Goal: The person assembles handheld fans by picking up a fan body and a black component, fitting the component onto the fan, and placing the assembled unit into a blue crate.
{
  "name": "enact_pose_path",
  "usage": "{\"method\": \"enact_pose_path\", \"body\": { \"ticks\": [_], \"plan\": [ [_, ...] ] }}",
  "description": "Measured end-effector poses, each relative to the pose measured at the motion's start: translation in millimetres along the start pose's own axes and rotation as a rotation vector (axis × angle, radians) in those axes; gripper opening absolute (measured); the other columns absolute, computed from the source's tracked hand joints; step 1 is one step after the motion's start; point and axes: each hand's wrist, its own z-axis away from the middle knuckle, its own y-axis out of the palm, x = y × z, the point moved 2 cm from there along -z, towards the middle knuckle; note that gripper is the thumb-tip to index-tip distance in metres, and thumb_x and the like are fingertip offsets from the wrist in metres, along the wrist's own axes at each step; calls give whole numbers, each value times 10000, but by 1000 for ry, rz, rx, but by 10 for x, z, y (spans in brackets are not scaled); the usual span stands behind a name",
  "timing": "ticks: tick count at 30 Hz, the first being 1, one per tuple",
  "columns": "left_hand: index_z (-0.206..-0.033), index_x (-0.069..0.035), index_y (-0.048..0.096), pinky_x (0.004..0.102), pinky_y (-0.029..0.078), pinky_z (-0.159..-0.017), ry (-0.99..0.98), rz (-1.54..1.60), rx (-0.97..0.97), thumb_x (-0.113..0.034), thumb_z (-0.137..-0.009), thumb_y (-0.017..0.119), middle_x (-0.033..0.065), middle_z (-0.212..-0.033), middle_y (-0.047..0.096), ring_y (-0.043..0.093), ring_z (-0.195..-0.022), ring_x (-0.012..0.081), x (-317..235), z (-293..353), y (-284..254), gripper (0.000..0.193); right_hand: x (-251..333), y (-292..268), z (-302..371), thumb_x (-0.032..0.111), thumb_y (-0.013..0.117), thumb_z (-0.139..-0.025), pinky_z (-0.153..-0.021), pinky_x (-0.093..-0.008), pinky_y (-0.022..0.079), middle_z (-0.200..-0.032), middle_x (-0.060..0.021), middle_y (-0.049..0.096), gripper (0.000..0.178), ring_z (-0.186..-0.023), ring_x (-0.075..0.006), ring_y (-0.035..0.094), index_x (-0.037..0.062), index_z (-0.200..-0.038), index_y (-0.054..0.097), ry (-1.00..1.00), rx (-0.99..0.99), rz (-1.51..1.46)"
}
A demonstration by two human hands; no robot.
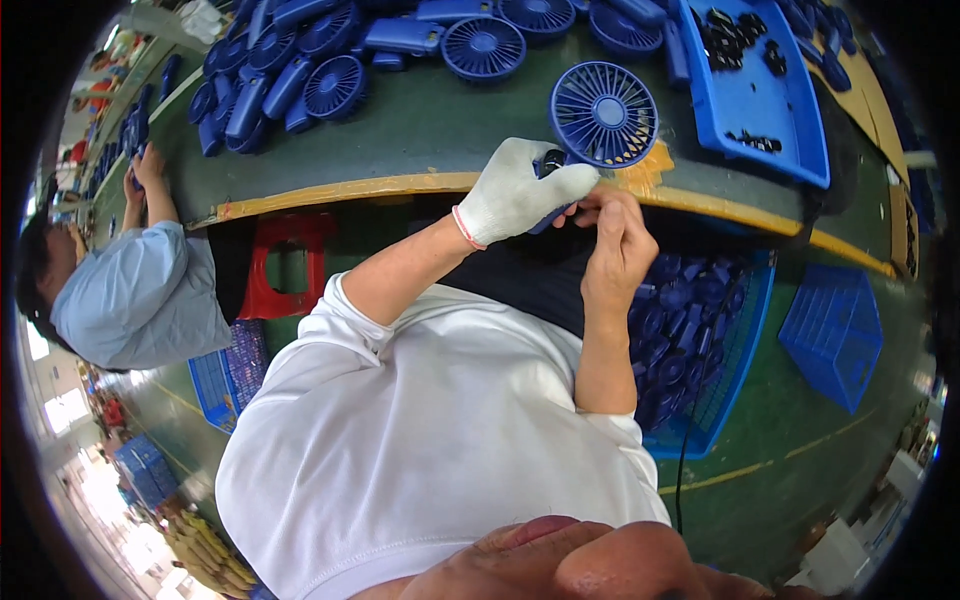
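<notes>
My left hand (522, 192), in a white knit glove, is wrapped round the handle of a blue handheld fan (606, 112). The fan's round slatted head points up and away, over the edge of the table. A small black part (551, 160) shows by the gloved thumb, near where head and handle meet. Bare, my right hand (618, 240) is close against the handle's right side, its fingers bent and pressed together. What those fingers pinch, if anything, is hidden. Most of the handle lies behind the glove.
Several blue fans (483, 48) lie heaped at the back of the green table (420, 125). A blue tray (805, 150) there holds small black parts. Under the table, a blue crate (735, 390) is full of blue parts. A red stool (262, 270) and a co-worker (140, 290) are at left.
</notes>
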Motion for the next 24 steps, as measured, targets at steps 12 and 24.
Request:
{"method": "enact_pose_path", "body": {
  "ticks": [12, 24],
  "plan": [
    [-874, -5, 574, 273, 485, -447, -317, 283, 346, -491, -1006, 272, 91, -617, 601, 590, -467, 170, 237, 91, 432, 587, 140, -136, 109, 117, 689, -796, -296, -248, 397, -743, -99, 598, 324, -409, -123, 518, -39, -1058, 582, 413, -196, -240],
    [-958, -41, 639, 388, 493, -861, 924, -987, -500, -119, -685, 703, 135, -1000, 633, 601, -980, 311, -281, -119, -786, 291, -956, -2101, 1811, 115, 642, -813, -727, -328, 479, -899, -158, 674, 251, -799, -206, 613, -60, -993, 641, 659, -367, 689]
  ]
}}
